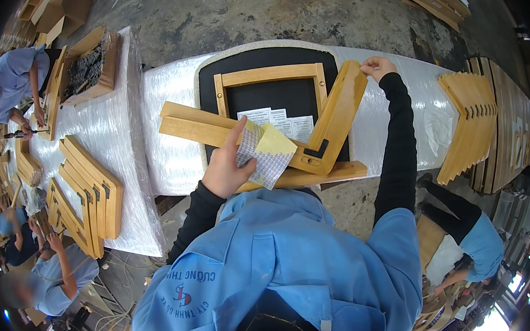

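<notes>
Yellow-and-white sheets (273, 148), gripped by the left hand (225, 168), partly hid the angled wooden frame (337, 114) the right hand (379, 68) touched, its grip unclear; leaflets (295, 128) lay beyond.

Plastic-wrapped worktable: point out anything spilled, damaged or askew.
No spill or damage shows. Slightly odd: a crumpled whitish sheet, perhaps plastic, lies near the stacked wooden frames, rumpled against flatter wrapping. The printed sheet in the left hand also looks bent.

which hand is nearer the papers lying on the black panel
Left. The left hand, holding a sheet, is below left of the papers; the right hand is farther, up and right, at one end of a wooden piece.
</notes>
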`<act>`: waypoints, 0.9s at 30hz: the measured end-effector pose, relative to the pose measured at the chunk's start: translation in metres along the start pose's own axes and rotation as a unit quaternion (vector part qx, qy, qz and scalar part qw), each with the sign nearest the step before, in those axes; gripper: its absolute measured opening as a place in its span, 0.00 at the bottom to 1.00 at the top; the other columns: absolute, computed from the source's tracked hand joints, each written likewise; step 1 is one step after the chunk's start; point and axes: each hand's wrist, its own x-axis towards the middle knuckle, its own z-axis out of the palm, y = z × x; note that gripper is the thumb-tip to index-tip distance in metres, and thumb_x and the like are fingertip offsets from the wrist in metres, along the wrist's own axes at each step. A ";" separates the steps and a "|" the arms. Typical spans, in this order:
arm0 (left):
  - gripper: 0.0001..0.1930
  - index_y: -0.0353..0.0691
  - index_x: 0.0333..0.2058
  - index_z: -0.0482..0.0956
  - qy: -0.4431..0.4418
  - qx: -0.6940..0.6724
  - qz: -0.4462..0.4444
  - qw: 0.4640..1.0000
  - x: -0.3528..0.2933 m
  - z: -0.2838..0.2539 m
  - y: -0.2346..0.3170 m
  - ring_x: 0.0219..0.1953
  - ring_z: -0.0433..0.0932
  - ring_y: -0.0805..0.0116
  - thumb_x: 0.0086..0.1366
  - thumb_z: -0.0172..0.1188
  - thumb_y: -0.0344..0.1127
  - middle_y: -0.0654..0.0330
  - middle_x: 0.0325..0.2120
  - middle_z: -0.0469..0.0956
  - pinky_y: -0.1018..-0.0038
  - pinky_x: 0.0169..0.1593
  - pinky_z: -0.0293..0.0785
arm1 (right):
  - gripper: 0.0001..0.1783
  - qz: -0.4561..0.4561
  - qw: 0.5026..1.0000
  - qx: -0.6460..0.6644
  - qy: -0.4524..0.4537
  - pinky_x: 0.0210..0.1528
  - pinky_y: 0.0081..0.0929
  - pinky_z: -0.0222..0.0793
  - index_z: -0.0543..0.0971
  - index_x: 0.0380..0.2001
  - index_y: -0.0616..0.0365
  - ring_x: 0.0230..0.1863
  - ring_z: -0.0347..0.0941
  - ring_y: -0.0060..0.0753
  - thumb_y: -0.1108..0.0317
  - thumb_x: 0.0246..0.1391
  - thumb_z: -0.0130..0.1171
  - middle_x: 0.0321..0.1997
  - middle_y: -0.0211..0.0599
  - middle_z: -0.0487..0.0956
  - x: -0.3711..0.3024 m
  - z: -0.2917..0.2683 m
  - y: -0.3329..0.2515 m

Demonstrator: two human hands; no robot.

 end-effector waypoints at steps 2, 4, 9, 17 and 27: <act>0.44 0.38 0.68 0.53 0.003 -0.005 0.008 1.000 -0.001 0.001 -0.001 0.46 0.79 0.36 0.54 0.63 0.27 0.33 0.47 0.76 0.59 0.50 0.77 | 0.12 0.003 1.000 -0.006 -0.004 0.46 0.31 0.75 0.86 0.33 0.53 0.39 0.81 0.34 0.60 0.46 0.69 0.34 0.37 0.85 0.000 -0.001 -0.001; 0.43 0.38 0.68 0.53 0.001 -0.011 0.003 1.000 -0.003 0.001 -0.002 0.46 0.79 0.36 0.54 0.63 0.27 0.33 0.47 0.76 0.60 0.50 0.77 | 0.11 -0.001 1.000 -0.008 -0.003 0.46 0.31 0.75 0.86 0.32 0.54 0.39 0.81 0.34 0.61 0.45 0.69 0.34 0.37 0.85 -0.001 -0.001 -0.005; 0.43 0.41 0.70 0.51 -0.018 0.015 -0.014 1.000 -0.004 0.001 -0.001 0.49 0.81 0.49 0.57 0.62 0.23 0.40 0.48 0.78 0.64 0.50 0.79 | 0.13 0.034 0.997 0.045 0.044 0.41 0.28 0.76 0.78 0.34 0.58 0.33 0.82 0.31 0.68 0.45 0.69 0.30 0.39 0.84 0.002 0.009 -0.004; 0.39 0.38 0.67 0.57 0.137 -0.025 0.042 0.989 -0.010 -0.007 -0.003 0.51 0.80 0.51 0.57 0.64 0.26 0.38 0.52 0.75 0.65 0.52 0.76 | 0.11 -0.001 0.897 0.168 0.410 0.38 0.32 0.75 0.76 0.36 0.56 0.32 0.80 0.40 0.68 0.50 0.65 0.29 0.42 0.82 -0.041 0.058 -0.033; 0.33 0.38 0.65 0.56 0.595 -0.178 0.123 0.774 -0.041 -0.096 0.013 0.51 0.76 0.65 0.64 0.60 0.21 0.44 0.55 0.72 0.72 0.56 0.73 | 0.45 -0.221 0.961 -0.159 0.039 0.53 0.45 0.67 0.64 0.61 0.52 0.52 0.71 0.50 0.65 0.37 0.70 0.50 0.48 0.72 -0.197 0.210 -0.232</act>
